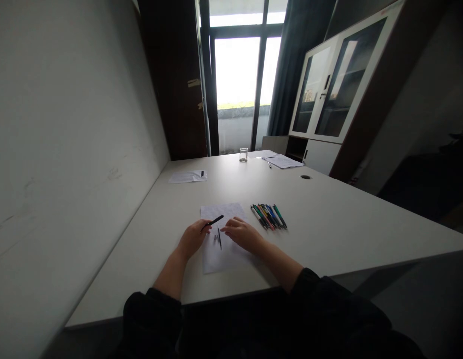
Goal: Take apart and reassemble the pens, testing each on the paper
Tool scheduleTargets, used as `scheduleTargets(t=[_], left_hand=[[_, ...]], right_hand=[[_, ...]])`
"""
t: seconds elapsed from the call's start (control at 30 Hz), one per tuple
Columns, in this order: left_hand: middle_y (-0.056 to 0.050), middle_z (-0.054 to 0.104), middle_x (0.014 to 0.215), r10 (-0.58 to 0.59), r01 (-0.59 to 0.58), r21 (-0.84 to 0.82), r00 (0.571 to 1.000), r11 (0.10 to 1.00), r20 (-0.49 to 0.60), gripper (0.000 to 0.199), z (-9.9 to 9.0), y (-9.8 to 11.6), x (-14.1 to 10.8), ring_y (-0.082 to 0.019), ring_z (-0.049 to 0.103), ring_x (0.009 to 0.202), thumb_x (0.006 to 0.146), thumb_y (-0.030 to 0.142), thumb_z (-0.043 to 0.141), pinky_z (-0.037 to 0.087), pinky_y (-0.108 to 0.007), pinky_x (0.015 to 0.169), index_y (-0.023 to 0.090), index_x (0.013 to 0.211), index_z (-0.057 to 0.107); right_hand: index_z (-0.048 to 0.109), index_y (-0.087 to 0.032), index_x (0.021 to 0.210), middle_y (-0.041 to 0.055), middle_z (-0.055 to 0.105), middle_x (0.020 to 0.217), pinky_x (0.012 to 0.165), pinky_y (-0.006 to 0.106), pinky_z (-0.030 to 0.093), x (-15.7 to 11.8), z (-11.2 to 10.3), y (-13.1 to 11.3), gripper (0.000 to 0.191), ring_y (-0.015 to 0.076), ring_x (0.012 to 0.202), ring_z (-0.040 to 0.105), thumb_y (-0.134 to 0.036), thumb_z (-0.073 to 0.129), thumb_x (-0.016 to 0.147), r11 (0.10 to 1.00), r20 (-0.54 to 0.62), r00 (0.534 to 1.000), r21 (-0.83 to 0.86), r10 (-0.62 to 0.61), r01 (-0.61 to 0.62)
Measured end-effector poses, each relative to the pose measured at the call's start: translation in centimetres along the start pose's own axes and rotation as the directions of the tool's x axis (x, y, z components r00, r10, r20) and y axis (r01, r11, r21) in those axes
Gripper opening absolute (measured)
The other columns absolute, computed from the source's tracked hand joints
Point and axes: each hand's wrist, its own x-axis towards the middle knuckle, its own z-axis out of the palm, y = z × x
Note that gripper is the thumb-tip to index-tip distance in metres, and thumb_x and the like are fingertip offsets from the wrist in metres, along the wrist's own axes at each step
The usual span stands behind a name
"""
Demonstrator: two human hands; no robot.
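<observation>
My left hand (194, 237) is closed around a black pen (215, 220), which points up and to the right over a written sheet of paper (216, 262). On the sheet lie a thin dark rod like a pen refill (219, 240) and small pen parts (215, 238), too small to make out fully. My right hand (241, 232) hovers at the sheet's right side with loosely bent fingers, thumb and fingertips close to the rod's upper end. I see nothing held in it. Right of the sheet lies a row of several coloured pens (269, 217).
Farther back on the white table (329, 224) are a drinking glass (244, 155), a stack of papers (286, 160) with a pen (269, 164) beside it, and a clear plastic sleeve (186, 177). A round cable hole (306, 177) is at the right. A wall (85, 149) borders the left edge.
</observation>
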Motion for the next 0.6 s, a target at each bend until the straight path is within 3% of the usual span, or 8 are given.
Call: scheduleTargets(t=[0.17,0.37,0.6], left_hand=[[-0.003,0.071,0.092,-0.033,0.033,0.009,0.999,0.999,0.0,0.02,0.0,0.0,-0.1,-0.016,0.067,0.079,0.093,0.022,0.049,0.052,-0.029,0.079,0.022,0.11,0.06],[-0.003,0.071,0.091,-0.028,0.028,0.016,1.0,0.999,-0.005,0.021,0.1,-0.2,-0.1,-0.016,0.067,0.079,0.092,0.02,0.049,0.052,-0.028,0.079,0.022,0.109,0.061],[-0.003,0.071,0.09,-0.049,0.049,0.014,0.999,0.999,0.006,0.021,-0.1,-0.2,-0.1,-0.016,0.067,0.079,0.092,0.021,0.048,0.051,-0.028,0.078,0.022,0.109,0.061]], right_hand=[[0.067,-0.024,0.114,0.0077,0.061,0.098,0.081,0.031,0.048,0.3,-0.2,-0.9,0.026,0.0197,0.093,0.054,-0.017,0.052,0.094,0.972,0.226,0.971,-0.197,-0.083,0.129],[0.066,-0.02,0.103,0.0084,0.059,0.097,0.077,0.031,0.047,1.0,-1.1,-1.4,0.018,0.0204,0.092,0.051,-0.02,0.051,0.095,0.937,0.317,0.94,-0.276,-0.123,0.215],[0.063,-0.018,0.084,0.0067,0.061,0.091,0.075,0.031,0.043,2.1,-2.9,-1.4,0.014,0.0201,0.09,0.052,-0.015,0.052,0.093,0.858,0.416,0.865,-0.296,-0.28,0.42]])
